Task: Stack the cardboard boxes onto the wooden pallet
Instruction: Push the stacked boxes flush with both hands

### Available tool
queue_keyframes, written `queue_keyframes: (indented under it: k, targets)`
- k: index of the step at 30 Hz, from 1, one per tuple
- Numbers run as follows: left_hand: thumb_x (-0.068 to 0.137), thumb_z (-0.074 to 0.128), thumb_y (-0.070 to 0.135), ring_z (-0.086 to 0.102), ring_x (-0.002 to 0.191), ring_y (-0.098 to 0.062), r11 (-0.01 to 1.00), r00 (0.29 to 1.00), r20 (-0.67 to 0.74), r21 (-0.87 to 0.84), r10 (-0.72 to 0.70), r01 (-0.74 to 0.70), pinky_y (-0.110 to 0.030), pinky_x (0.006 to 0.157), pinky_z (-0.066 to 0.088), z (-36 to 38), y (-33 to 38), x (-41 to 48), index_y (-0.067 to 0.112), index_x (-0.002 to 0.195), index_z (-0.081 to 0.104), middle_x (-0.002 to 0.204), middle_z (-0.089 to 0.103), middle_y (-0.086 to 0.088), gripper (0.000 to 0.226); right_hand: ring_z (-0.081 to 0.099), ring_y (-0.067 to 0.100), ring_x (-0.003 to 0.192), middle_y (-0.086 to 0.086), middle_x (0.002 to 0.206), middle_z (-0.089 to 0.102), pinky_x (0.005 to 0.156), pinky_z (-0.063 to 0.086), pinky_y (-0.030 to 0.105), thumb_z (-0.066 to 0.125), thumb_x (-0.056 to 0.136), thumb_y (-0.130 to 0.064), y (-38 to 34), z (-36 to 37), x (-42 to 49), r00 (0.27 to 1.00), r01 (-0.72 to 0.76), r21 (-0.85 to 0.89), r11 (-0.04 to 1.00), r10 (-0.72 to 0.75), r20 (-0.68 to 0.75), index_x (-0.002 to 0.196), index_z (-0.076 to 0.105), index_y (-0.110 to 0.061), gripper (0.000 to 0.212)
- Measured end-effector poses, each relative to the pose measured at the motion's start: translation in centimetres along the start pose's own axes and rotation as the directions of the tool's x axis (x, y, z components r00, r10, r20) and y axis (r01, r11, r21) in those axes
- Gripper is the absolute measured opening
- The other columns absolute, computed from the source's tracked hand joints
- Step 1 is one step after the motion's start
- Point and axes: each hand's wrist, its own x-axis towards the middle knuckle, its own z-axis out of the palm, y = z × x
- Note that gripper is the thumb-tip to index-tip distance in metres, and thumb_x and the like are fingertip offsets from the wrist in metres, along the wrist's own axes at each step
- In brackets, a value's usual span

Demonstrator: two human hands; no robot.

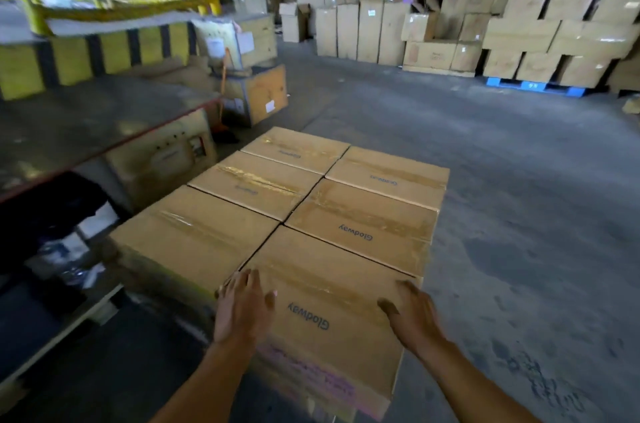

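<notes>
**Inspector:** Head view. Where does the nearest brown taped cardboard box sit?

**Assessor:** At the near right corner of the six-box layer, tight against its neighbours. The wooden pallet is hidden beneath.

**Inspector:** Hands?

**Assessor:** The left hand lies flat by the top's left edge and the right hand by its right edge, both with fingers spread and gripping nothing. Judged: squaring the box so the layer stays tight.

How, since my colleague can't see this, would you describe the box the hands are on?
On the grey floor stands a block of six taped cardboard boxes, two columns of three. Take the nearest box in the right column. It alone has the left hand and right hand flat on its top, either side of its Glodway print.
</notes>
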Motion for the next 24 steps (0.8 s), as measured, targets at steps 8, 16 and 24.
queue_keyframes:
  k: [8, 16, 24]
  targets:
    - [0.099, 0.044, 0.035, 0.04, 0.138, -0.025, 0.992, 0.977, -0.173, -0.056, -0.122, 0.114, -0.047, 0.12, 0.017, -6.7, 5.6, -7.1, 0.013, 0.142, 0.041, 0.146, 0.047, -0.006, 0.048, 0.035, 0.027, 0.141, 0.004, 0.155, 0.04, 0.115, 0.03, 0.039, 0.048, 0.098, -0.05, -5.9, -6.7, 0.1, 0.898, 0.436, -0.064, 0.897, -0.439, -0.036, 0.15, 0.038, -0.016, 0.063]
    - [0.098, 0.043, 0.035, 0.036, 0.14, -0.023, 0.968, 0.93, -0.27, -0.101, -0.248, 0.229, -0.048, 0.119, 0.019, -6.1, 12.8, -17.8, 0.014, 0.139, 0.043, 0.145, 0.046, -0.005, 0.046, 0.033, 0.027, 0.143, 0.006, 0.157, 0.037, 0.115, 0.031, 0.04, 0.044, 0.1, -0.051, -0.5, -9.8, -4.5, 0.754, 0.655, -0.126, 0.745, -0.655, 0.041, 0.152, 0.035, -0.014, 0.064]
    - [0.097, 0.04, 0.03, 0.043, 0.133, -0.021, 0.943, 0.895, -0.301, -0.044, -0.328, 0.331, -0.042, 0.114, 0.025, -4.5, 20.8, -25.6, 0.015, 0.131, 0.05, 0.139, 0.052, -0.003, 0.038, 0.044, 0.028, 0.134, 0.008, 0.149, 0.048, 0.106, 0.037, 0.035, 0.048, 0.1, -0.044, 6.7, -13.4, -6.3, 0.656, 0.754, -0.034, 0.656, -0.75, 0.091, 0.146, 0.044, -0.013, 0.056]
